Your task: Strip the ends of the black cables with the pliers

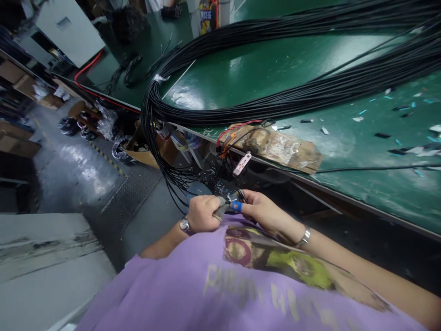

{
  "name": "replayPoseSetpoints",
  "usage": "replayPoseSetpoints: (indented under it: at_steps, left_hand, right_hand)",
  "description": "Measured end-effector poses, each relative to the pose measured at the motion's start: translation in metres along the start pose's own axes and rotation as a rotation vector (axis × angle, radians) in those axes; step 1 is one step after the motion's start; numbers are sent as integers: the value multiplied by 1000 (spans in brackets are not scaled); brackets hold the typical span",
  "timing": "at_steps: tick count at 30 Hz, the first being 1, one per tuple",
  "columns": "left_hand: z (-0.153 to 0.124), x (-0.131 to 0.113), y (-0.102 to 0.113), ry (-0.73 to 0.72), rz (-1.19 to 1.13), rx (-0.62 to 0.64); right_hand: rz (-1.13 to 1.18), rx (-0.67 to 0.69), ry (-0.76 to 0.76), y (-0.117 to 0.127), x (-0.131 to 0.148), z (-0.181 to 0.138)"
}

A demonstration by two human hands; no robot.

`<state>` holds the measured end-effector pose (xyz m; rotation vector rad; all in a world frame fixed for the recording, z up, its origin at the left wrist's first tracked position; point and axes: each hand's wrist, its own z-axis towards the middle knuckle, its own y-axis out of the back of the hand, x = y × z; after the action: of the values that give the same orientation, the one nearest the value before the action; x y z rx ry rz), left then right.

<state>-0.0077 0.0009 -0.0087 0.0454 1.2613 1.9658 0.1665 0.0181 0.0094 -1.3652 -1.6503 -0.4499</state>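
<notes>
1. My left hand (201, 214) is closed around the grey hand tool (220, 208), below the black cable bundle (275, 106) that hangs over the worktop (262, 69) edge.
2. My right hand (263, 212), also below the bundle, pinches thin black wires (241, 195) with closed fingers at the tool's tip.

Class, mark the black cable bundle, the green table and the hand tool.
black cable bundle (213, 115), head view, strands lying on the tabletop.
green table (268, 69), head view, bare top.
hand tool (223, 207), head view, its grey handle.
</notes>
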Motion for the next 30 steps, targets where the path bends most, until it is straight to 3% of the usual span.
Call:
replayPoseSetpoints:
  at_steps: [5,8,11,14,17,22,25,30]
  left_hand:
    - [-2,-3,-2,228,-325,69]
    - [2,-6,-2,508,-622,132]
    - [6,-6,-2,842,-930,95]
    - [7,-2,-2,1052,-1195,19]
    - [6,0,-2,1128,-1400,9]
    - [1,0,-2,1161,-1607,80]
    - [0,-1,-3,1163,-1662,157]
    - [2,-8,-2,1220,-1619,210]
  right_hand:
    - [-171,8,132,4,0,0]
    - [-307,114,164,4,1,-3]
    - [-414,269,201,4,1,-8]
    - [-435,101,313,7,1,-8]
    - [-494,-79,482,9,3,-5]
    - [-699,19,749,5,5,4]
    - [-798,45,813,3,5,7]
    - [-1112,-160,794,4,3,4]
